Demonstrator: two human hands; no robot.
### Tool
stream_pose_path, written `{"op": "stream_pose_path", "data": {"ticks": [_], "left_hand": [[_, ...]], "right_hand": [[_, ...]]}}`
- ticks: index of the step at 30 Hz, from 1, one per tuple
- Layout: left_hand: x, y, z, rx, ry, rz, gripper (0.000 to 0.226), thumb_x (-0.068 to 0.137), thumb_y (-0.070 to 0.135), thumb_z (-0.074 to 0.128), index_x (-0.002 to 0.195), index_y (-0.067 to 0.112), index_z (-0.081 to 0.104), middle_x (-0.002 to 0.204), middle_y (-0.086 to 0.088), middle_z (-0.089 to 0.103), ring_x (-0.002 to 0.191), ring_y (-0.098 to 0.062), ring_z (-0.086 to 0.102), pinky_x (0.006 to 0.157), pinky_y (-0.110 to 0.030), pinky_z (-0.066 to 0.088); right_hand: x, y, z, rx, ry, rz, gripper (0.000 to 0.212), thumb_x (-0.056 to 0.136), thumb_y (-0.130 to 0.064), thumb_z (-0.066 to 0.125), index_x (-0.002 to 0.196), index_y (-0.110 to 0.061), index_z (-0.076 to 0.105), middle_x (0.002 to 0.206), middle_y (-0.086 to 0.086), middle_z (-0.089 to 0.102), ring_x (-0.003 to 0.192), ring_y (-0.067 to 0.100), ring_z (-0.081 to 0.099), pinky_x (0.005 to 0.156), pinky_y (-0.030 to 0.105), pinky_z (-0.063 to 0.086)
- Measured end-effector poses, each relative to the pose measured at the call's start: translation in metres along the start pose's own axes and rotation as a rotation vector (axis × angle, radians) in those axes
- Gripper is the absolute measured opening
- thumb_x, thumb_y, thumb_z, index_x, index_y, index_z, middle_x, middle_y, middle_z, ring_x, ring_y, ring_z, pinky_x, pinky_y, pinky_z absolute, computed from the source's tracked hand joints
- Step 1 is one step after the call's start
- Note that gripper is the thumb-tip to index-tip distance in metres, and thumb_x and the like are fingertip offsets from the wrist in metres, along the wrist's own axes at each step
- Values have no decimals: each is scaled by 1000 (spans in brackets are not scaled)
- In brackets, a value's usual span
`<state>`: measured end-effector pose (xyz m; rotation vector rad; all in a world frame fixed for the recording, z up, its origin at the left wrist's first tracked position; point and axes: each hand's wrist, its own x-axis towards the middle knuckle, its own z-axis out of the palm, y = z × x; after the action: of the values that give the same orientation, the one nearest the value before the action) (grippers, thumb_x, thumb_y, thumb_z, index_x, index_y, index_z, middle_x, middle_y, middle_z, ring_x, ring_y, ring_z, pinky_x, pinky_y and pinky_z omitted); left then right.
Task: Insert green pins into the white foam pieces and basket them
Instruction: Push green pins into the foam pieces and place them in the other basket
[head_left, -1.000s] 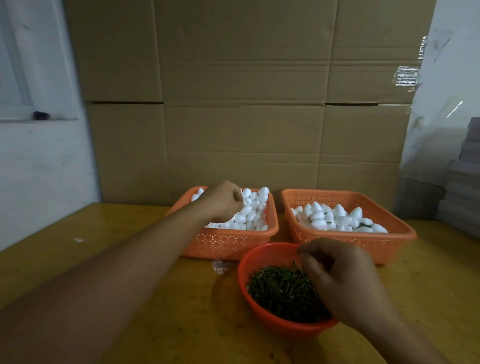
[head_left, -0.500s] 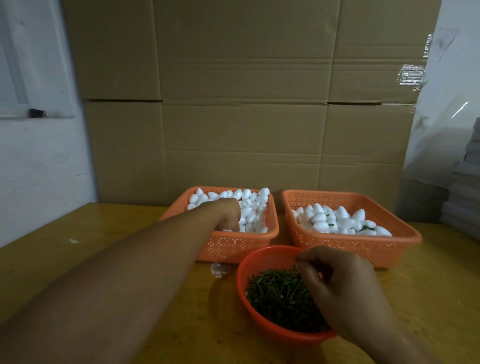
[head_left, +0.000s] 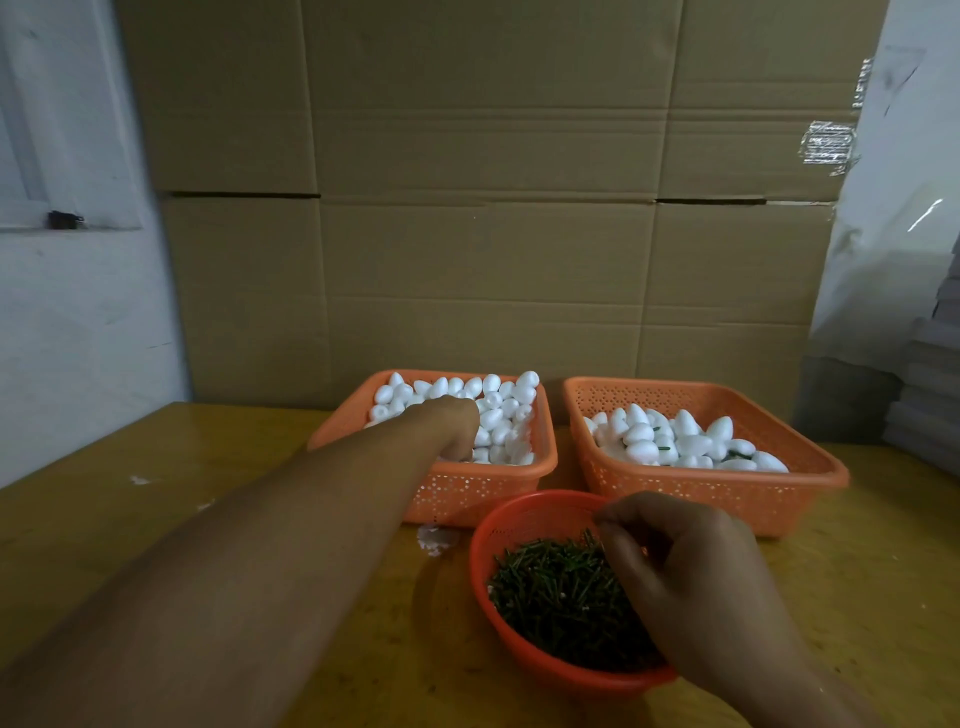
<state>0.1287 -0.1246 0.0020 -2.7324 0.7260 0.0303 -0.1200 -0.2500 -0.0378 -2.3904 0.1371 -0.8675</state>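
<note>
Left hand (head_left: 457, 423) fingers dug into white foam pieces (head_left: 501, 415) in left orange basket (head_left: 488, 491), grip not visible. Right hand (head_left: 691, 582) fingers curled over green pins (head_left: 556, 592) in round red basket (head_left: 524, 525), pinch unclear. Pinned foam pieces (head_left: 680, 441) in right orange basket (head_left: 701, 491).

- Perforated orange plastic baskets (head_left: 706, 486), faintly glossy
- Matt white foam pieces (head_left: 501, 418), smooth
- Round red plastic bowl (head_left: 519, 525), mesh-sided
- Yellowish wooden table (head_left: 156, 467), slightly shiny
- Matt brown cardboard (head_left: 483, 208), creased

orange perforated baskets (head_left: 706, 488), white foam pieces (head_left: 644, 447), green pins (head_left: 556, 592)
</note>
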Motion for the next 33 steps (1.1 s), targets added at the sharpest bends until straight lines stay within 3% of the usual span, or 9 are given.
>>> {"op": "stream_pose_path", "data": {"ticks": [3, 7, 12, 14, 15, 16, 18, 22, 33], "left_hand": [[7, -1, 5, 10, 11, -19, 55, 95, 42, 62, 145, 48, 39, 160, 0, 17, 149, -23, 13, 111, -63, 20], [13, 2, 11, -35, 66, -61, 87, 90, 40, 68, 157, 37, 13, 154, 3, 24, 145, -20, 21, 113, -62, 22], [15, 0, 8, -137, 81, -64, 89, 84, 34, 71, 156, 26, 19, 151, 0, 31, 143, -22, 26, 111, -57, 28], [15, -4, 5, -188, 80, -73, 74, 80, 30, 72, 145, 20, 37, 143, -1, 41, 138, -27, 36, 106, -55, 31], [15, -6, 3, -220, 95, -67, 54, 79, 29, 72, 127, 18, 49, 133, -1, 49, 131, -30, 44, 103, -53, 34], [14, -10, 1, -266, 107, -59, 33, 77, 28, 73, 103, 19, 53, 121, 0, 56, 121, -31, 52, 100, -51, 37], [10, -16, -4, -384, 116, -18, 23, 76, 27, 73, 80, 20, 51, 96, -1, 65, 102, -29, 63, 96, -49, 46], [-5, -20, -12, -576, 306, 42, 19, 74, 16, 74, 84, 20, 58, 88, 0, 65, 79, -21, 64, 69, -38, 53], [-101, 7, 1, -901, 760, 249, 13, 84, 22, 66, 90, 27, 55, 78, 10, 69, 73, -9, 66, 78, -35, 47]], "right_hand": [[0, 0, 0, -5, 3, -1, 9, 84, -28, 69, 86, -35, 76, 64, -27, 66, 53, 0, 61, 51, 26, 48], [0, 1, 1, -7, -19, 9, 11, 85, -27, 71, 88, -36, 76, 67, -25, 68, 55, 0, 62, 54, 29, 52], [0, -1, 0, -6, -13, 7, 11, 83, -32, 66, 87, -35, 76, 67, -25, 68, 56, -2, 62, 53, 27, 50], [0, -3, -1, -7, 1, 12, 10, 82, -31, 68, 86, -35, 76, 70, -25, 70, 60, -2, 64, 58, 33, 55], [-1, -3, -2, -7, 7, 14, 10, 82, -31, 68, 86, -35, 76, 70, -24, 70, 62, -2, 65, 59, 35, 56], [-1, -4, -2, -9, 8, 17, 10, 81, -32, 68, 86, -35, 76, 70, -24, 70, 63, -1, 65, 60, 36, 56], [-1, -4, -3, -14, 2, 20, 10, 82, -32, 68, 86, -35, 76, 70, -25, 69, 64, -1, 66, 61, 37, 57], [-1, -5, -3, -25, 1, 20, 9, 83, -29, 70, 86, -35, 76, 71, -26, 69, 65, 0, 67, 63, 38, 57], [-2, -10, -2, -87, -28, 1, 10, 85, -28, 71, 91, -34, 76, 75, -22, 71, 65, 2, 66, 63, 39, 57]]}}
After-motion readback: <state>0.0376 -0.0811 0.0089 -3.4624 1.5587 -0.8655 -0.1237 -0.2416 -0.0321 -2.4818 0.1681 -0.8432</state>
